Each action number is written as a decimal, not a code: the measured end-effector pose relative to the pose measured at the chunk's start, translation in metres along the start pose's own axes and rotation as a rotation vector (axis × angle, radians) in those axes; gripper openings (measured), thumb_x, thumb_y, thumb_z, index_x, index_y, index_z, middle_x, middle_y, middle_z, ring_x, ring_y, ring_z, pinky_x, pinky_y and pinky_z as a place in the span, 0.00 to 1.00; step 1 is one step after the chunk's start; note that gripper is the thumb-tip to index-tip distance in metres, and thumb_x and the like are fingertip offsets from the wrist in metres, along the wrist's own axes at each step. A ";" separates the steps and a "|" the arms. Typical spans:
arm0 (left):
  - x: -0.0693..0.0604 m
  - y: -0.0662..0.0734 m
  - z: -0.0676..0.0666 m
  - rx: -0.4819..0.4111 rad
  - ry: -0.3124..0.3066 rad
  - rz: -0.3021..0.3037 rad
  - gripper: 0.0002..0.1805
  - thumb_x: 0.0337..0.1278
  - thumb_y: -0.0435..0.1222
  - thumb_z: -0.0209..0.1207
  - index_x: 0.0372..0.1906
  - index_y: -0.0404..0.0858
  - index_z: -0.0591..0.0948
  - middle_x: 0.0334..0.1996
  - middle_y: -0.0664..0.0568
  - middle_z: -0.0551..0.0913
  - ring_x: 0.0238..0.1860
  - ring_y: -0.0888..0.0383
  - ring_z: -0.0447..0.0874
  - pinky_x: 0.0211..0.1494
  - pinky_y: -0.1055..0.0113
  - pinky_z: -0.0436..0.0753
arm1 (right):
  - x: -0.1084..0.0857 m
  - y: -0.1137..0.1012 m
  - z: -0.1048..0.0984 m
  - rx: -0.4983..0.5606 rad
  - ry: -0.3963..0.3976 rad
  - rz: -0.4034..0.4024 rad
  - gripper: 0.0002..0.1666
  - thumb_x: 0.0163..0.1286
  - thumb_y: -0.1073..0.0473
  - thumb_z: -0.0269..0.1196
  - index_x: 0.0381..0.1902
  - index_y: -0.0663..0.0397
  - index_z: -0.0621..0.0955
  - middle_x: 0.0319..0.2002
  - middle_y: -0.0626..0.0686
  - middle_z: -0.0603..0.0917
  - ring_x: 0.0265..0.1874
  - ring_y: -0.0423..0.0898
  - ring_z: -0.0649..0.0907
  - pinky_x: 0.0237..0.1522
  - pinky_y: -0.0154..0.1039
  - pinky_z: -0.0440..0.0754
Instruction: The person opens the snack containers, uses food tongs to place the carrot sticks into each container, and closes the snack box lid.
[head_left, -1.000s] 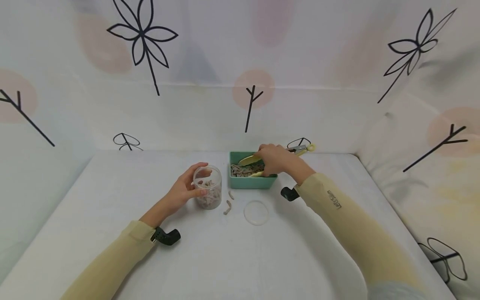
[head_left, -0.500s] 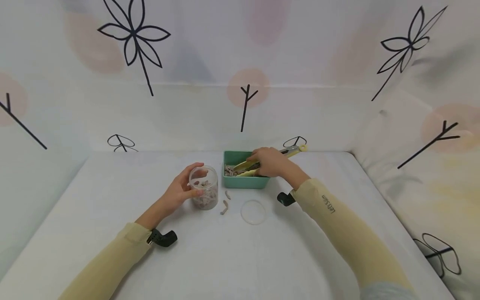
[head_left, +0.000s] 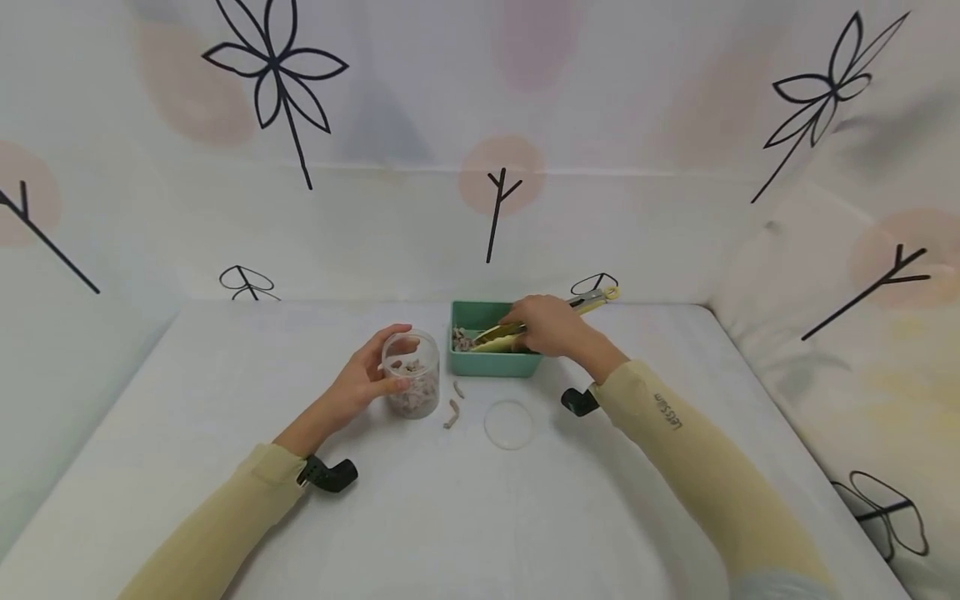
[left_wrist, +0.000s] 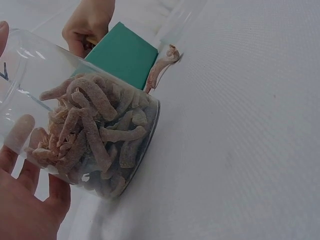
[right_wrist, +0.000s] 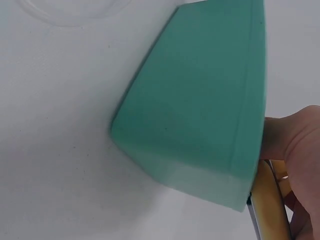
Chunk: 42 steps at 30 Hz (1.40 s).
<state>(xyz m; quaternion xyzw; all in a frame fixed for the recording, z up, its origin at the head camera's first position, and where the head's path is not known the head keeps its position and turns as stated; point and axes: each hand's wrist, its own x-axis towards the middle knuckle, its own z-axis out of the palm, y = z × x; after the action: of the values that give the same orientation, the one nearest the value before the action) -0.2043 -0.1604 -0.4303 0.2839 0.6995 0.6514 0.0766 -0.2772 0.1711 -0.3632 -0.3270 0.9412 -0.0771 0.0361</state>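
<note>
In the head view my left hand (head_left: 362, 377) holds a clear round jar (head_left: 412, 398) upright on the table, fingers and thumb around its side. Wrinkled, pinkish-brown dried sticks (left_wrist: 95, 130) fill its lower part in the left wrist view. My right hand (head_left: 553, 327) grips yellow tongs (head_left: 592, 305) over a green rectangular box (head_left: 495, 365); the tongs' ends reach down inside it. More of the sticks (head_left: 461, 339) show at the box's left end. The hand hides the box's right part. Whether the tongs pinch a stick cannot be told.
Two loose sticks (head_left: 452, 414) lie on the white table between the jar and a clear round lid (head_left: 509, 425). The lid lies flat in front of the box. A patterned cloth wall (head_left: 390, 225) stands behind the table.
My right hand has moved slightly left and down, and the tongs' ends sit nearer the box's left end. The left hand keeps its hold on the jar.
</note>
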 end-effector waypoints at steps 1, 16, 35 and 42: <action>0.000 0.001 0.000 0.000 0.001 -0.002 0.40 0.61 0.28 0.63 0.75 0.38 0.58 0.70 0.35 0.65 0.71 0.44 0.61 0.62 0.64 0.71 | -0.001 0.001 -0.001 0.005 0.003 0.008 0.23 0.62 0.59 0.73 0.55 0.54 0.85 0.50 0.53 0.86 0.51 0.53 0.82 0.53 0.50 0.79; 0.001 -0.002 0.001 -0.014 -0.004 0.010 0.41 0.61 0.28 0.64 0.75 0.38 0.58 0.69 0.33 0.65 0.70 0.43 0.62 0.61 0.64 0.71 | -0.021 0.006 -0.023 0.079 0.040 0.121 0.27 0.61 0.57 0.74 0.58 0.55 0.83 0.48 0.52 0.84 0.46 0.50 0.82 0.45 0.48 0.80; 0.000 0.003 0.002 -0.011 0.004 -0.009 0.41 0.61 0.29 0.65 0.76 0.39 0.58 0.69 0.37 0.67 0.70 0.44 0.63 0.65 0.52 0.69 | -0.036 -0.002 -0.058 0.043 0.100 0.090 0.26 0.60 0.59 0.74 0.57 0.56 0.84 0.47 0.53 0.85 0.44 0.51 0.83 0.44 0.48 0.80; 0.000 0.004 0.001 -0.018 0.009 -0.013 0.42 0.60 0.28 0.65 0.76 0.36 0.57 0.69 0.37 0.66 0.70 0.44 0.62 0.65 0.51 0.67 | -0.035 -0.019 -0.073 0.059 0.157 0.023 0.27 0.59 0.59 0.75 0.57 0.54 0.84 0.48 0.51 0.85 0.44 0.50 0.82 0.44 0.46 0.79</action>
<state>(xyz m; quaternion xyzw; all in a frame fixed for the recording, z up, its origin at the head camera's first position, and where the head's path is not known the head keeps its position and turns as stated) -0.2025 -0.1595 -0.4270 0.2754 0.6959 0.6584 0.0802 -0.2464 0.1867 -0.2877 -0.3079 0.9422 -0.1296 -0.0274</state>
